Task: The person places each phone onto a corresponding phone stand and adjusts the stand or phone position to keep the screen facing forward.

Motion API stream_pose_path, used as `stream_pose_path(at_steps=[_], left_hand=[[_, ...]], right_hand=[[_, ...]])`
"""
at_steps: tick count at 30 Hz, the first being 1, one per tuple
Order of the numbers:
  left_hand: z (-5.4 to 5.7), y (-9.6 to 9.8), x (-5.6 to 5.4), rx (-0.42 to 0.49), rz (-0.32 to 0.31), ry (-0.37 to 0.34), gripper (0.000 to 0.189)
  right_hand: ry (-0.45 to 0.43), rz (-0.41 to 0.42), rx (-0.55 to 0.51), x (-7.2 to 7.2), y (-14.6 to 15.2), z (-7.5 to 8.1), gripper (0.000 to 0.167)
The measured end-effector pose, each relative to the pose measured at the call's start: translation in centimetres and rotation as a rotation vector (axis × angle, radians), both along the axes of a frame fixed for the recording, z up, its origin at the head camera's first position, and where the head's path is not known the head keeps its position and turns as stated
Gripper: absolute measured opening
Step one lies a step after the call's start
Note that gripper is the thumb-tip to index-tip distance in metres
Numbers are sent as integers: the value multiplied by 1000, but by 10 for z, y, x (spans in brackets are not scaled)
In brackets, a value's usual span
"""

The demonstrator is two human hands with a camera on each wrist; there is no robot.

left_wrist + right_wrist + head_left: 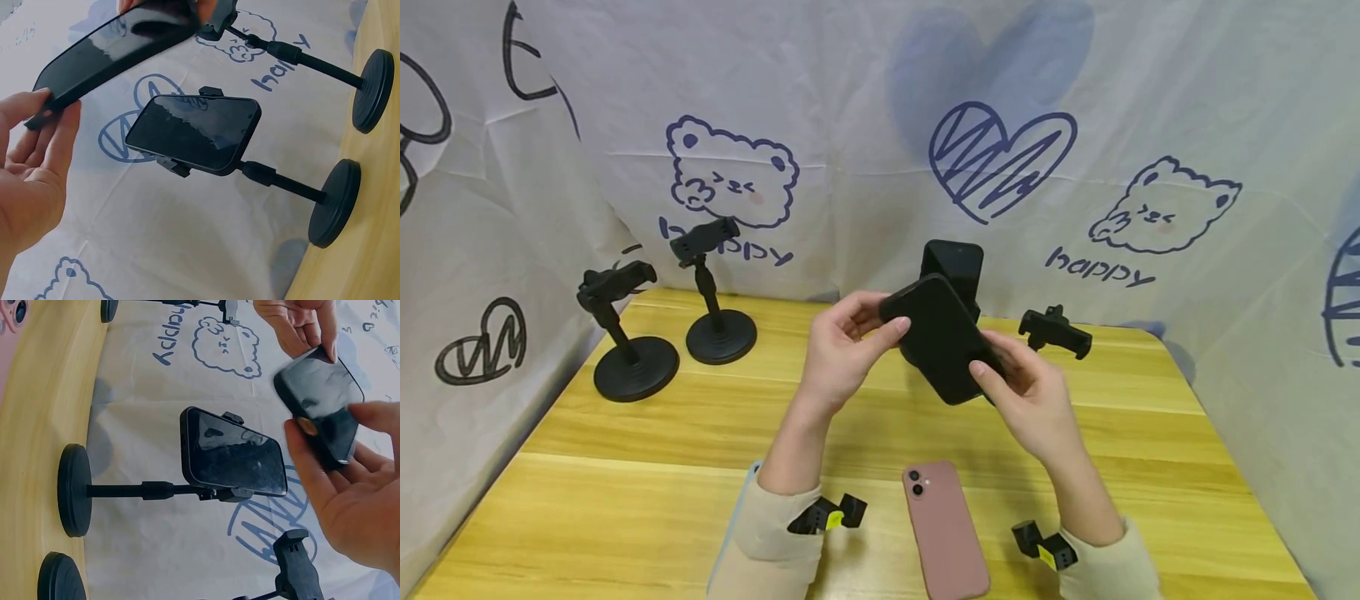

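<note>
A black smartphone (943, 342) is held up over the table, tilted, its dark glossy screen facing me. My left hand (850, 346) pinches its upper left corner, thumb on the front and fingers behind. Along the lower right edge my right hand (1030, 396) grips it, thumb also on the front. The right wrist view shows both hands on the same phone (322, 394). Just behind it, a second black phone (194, 131) sits clamped in a black phone stand (334, 203). Below the hands a pink phone (946, 533) lies on the table, camera side up.
Two phone stands with round bases, a nearer one (636, 371) and a farther one (721, 337), stand at the back left without phones. Another phone holder (1056, 333) is at the back right. A light blue edge (733, 529) shows beside my left sleeve. White printed cloth (865, 208) hangs behind the wooden table (625, 483).
</note>
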State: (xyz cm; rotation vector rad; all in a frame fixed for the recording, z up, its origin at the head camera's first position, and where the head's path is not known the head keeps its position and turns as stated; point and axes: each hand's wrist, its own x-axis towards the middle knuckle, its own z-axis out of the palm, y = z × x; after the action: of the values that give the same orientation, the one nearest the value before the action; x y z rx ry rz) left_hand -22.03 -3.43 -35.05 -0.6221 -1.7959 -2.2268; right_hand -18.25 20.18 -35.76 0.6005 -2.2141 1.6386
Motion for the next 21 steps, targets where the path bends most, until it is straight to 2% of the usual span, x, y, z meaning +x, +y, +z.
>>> stream_pose_path(at_steps=[6,11,15,21], left_hand=[[0,-2,1,-171,2,86,24],[-1,-1,2,-270,-30,89,22],[0,1,3,-311,-65,70,20],[0,4,3,-324,-112,66,18]], right_hand=[[-85,8,178,2,2,0,41],[-118,-11,257,1,2,-1,39],[-135,-17,292,0,2,-1,33],[-136,-15,317,0,3,-1,28]])
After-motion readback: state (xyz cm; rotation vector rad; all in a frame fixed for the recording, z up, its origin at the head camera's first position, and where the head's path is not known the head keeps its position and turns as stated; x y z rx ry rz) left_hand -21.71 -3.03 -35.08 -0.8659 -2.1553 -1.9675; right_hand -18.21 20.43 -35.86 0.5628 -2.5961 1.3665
